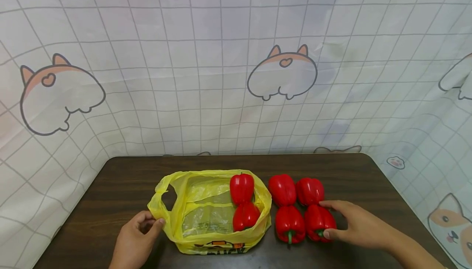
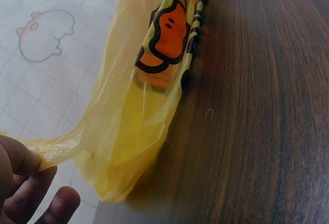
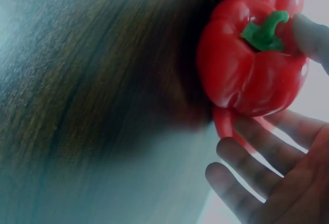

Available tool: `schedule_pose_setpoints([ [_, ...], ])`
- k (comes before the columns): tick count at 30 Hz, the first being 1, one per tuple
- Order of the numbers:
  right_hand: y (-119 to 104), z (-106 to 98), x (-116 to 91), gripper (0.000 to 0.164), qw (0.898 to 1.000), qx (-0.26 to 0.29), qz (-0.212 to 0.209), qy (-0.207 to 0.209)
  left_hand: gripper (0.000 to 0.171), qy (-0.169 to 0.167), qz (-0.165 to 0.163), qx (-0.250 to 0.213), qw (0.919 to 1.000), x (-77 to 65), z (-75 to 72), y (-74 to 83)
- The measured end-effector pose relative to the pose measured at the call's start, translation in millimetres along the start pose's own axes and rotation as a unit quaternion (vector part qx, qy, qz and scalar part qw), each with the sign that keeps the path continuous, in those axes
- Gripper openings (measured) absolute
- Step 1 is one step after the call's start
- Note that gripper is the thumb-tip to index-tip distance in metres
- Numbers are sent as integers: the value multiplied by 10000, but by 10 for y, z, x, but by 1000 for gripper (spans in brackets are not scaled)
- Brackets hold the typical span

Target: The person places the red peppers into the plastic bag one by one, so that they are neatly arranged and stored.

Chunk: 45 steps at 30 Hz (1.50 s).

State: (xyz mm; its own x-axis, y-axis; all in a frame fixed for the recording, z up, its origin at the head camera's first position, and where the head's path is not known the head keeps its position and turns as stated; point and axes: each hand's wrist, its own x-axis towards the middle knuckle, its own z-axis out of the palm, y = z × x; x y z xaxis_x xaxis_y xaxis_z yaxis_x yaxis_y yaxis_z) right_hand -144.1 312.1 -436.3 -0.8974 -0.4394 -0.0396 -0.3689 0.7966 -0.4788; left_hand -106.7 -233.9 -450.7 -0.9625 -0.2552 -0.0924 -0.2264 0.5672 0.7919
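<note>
My left hand (image 1: 134, 238) pinches the left handle of a yellow plastic bag (image 1: 217, 245) between thumb and fingers; the left wrist view shows the film stretched from the fingertips (image 2: 32, 165). The bag lies with its mouth wide, and two red bell peppers (image 1: 241, 189) rest in its right part. Right of the bag stand several more red bell peppers in two rows. My right hand (image 1: 355, 224) spans the near right bell pepper (image 3: 252, 64), thumb beside its green stem (image 3: 266, 34) and index finger at its far side; the other fingers are spread out.
Two bell peppers (image 1: 282, 190) stand in the far row, and another bell pepper (image 1: 290, 224) sits at near left, close against the one at my right hand. The dark wooden table (image 1: 129, 179) meets a white checked cloth (image 1: 206, 109) with printed corgis behind it.
</note>
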Motion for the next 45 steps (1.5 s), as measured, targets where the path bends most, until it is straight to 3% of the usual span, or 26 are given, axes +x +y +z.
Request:
schedule_pose_setpoints([
  [14, 63, 8, 20, 71, 9972, 679, 40, -298, 30, -22, 38, -17, 10000, 10, 17, -6],
  [24, 71, 16, 11, 70, 9976, 610, 36, -319, 29, 11, 76, -41, 10000, 4, 19, -16],
  [35, 16, 41, -50, 73, 9993, 3, -267, 267, 31, 12, 87, -33, 10000, 3, 23, -14],
  [45, -128, -124, -33, 76, 9984, 93, -185, 523, 30, -35, 50, -59, 10000, 18, 13, -10],
])
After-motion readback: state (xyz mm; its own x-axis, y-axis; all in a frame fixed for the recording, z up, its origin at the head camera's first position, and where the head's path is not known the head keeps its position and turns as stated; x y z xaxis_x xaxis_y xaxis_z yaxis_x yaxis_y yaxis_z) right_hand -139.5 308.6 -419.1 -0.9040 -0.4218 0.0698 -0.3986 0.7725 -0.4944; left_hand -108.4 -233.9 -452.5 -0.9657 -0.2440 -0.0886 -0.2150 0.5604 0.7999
